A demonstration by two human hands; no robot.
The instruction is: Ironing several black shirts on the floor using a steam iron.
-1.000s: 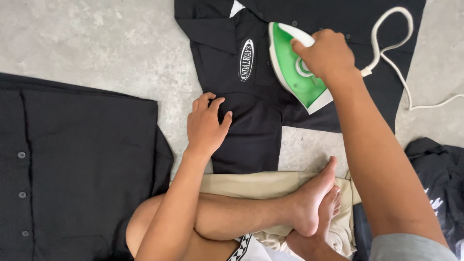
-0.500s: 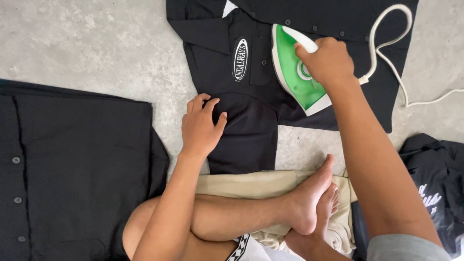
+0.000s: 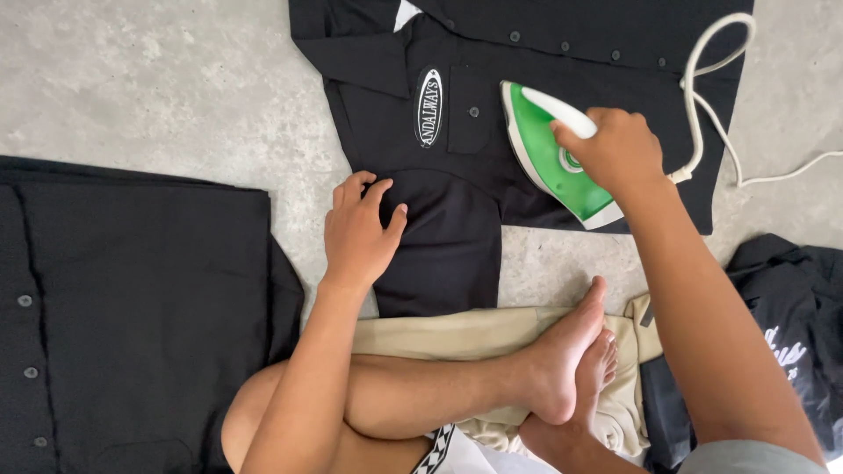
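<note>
Grey concrete floor (image 3: pixel 158 79): fills the view, carries every garment.

Black buttoned garment (image 3: pixel 132 307): spread flat at 9 o'clock, buttons in a column along its left edge.

Black shirt (image 3: pixel 527 53): spread flat on the floor from 12 to 2 o'clock. Button placket runs across the top. Oval white-and-black patch (image 3: pixel 428 107) sits beside a buttoned chest pocket (image 3: pixel 472 112). Short sleeve (image 3: pixel 443 254) extends down toward 6 o'clock, ending just above the beige cloth.

Beige cloth (image 3: pixel 457 333): folded, at 6 o'clock, under crossed bare legs and feet (image 3: pixel 571 360).

Dark printed garment (image 3: pixel 790 325): crumpled at 4 o'clock, well apart from the shirt.

Right hand (image 3: pixel 615 149): at 1 o'clock, fingers closed around the white handle of the iron, forearm running down to 5 o'clock.

Left hand (image 3: pixel 358 233): near centre, toward 9 o'clock, palm down on the left edge of the sleeve, fingers spread and open, pressing the fabric flat, gripping nothing.

Green and white iron (image 3: pixel 549 162): soleplate down on the shirt front, just right of the chest pocket, pointed tip toward 11 o'clock, heel toward 5 o'clock at the shirt's lower edge.

White cord (image 3: pixel 702 79): leaves the iron's heel, loops up over the shirt toward 1 o'clock, then trails across the floor to 3 o'clock.
</note>
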